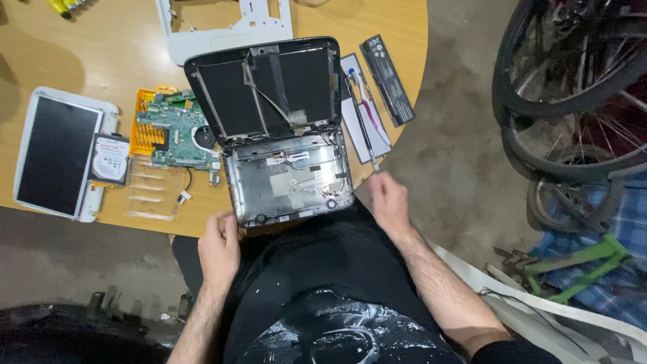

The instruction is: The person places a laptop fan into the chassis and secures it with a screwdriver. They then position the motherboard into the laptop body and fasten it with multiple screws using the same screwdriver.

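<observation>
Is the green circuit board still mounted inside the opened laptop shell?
No, the green circuit board lies on the wooden table to the left of the opened laptop shell, outside it.

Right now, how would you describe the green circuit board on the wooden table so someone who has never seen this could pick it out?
Start at the round wooden table and find the opened laptop shell at its near edge, which the left hand touches. Directly left of that shell lies the green circuit board, resting partly on an orange tray. It is the only green, component-studded piece there, with a round black fan at its right edge.
</observation>
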